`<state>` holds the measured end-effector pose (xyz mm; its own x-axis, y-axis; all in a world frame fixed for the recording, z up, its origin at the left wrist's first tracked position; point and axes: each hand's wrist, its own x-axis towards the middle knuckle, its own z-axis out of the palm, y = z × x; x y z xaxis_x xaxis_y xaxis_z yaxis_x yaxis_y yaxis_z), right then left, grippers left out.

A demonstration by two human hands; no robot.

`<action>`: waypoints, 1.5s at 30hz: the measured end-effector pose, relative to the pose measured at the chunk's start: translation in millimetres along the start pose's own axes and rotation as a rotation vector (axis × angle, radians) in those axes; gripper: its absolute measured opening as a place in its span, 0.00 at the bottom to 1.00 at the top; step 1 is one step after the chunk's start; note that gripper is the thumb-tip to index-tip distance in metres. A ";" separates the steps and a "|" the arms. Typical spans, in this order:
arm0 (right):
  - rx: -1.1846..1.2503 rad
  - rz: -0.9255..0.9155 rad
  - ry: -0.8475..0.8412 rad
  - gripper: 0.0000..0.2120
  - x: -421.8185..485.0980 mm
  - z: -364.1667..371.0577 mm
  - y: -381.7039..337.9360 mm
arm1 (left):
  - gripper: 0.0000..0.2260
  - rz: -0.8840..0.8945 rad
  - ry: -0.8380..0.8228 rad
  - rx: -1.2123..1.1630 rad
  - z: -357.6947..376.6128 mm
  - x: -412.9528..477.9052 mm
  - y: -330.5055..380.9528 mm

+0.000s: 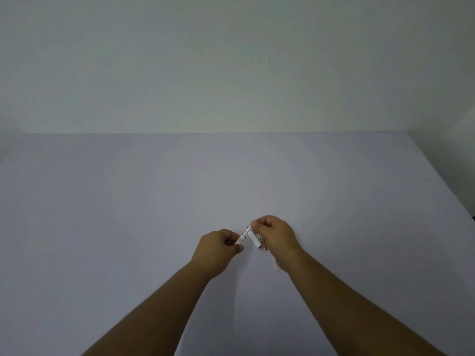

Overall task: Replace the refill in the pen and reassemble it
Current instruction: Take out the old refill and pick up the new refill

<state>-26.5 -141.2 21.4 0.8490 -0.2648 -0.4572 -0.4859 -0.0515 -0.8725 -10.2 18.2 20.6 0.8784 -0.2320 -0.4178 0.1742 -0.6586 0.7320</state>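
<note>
My left hand (pixel 218 249) pinches a white pen barrel (pixel 243 238) that slants up and to the right towards my right hand (pixel 276 236). That hand's fingertips close on the barrel's upper end, and the hand also holds a second white pen piece (pixel 255 240) with a dark, metallic lower end. A thin pale stick, perhaps a refill (pixel 274 264), pokes out below my right palm. Both hands hover just above the table, close together; the fingers hide how the parts join.
A wide pale lilac table (pixel 128 214) fills the lower view and meets a plain white wall (pixel 231 60) at the back. The table's right edge (pixel 437 181) runs diagonally at the far right.
</note>
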 end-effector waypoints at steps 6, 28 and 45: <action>-0.030 -0.015 -0.029 0.03 13.3 -21.3 -10.4 | 0.04 -0.012 -0.002 -0.085 -1.2 4.7 1.4; -0.280 0.022 0.199 0.07 21.5 -12.6 6.1 | 0.15 -0.002 -0.065 -0.075 -4.5 0.8 0.4; -0.018 0.028 -0.044 0.07 -4.5 -8.5 -15.6 | 0.11 0.009 -0.029 -0.044 -2.8 -5.1 17.6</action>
<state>-24.5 -147.5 38.5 0.8432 -0.2240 -0.4886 -0.5126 -0.0617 -0.8564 -10.4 9.9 37.1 0.8670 -0.2582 -0.4261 0.1867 -0.6245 0.7583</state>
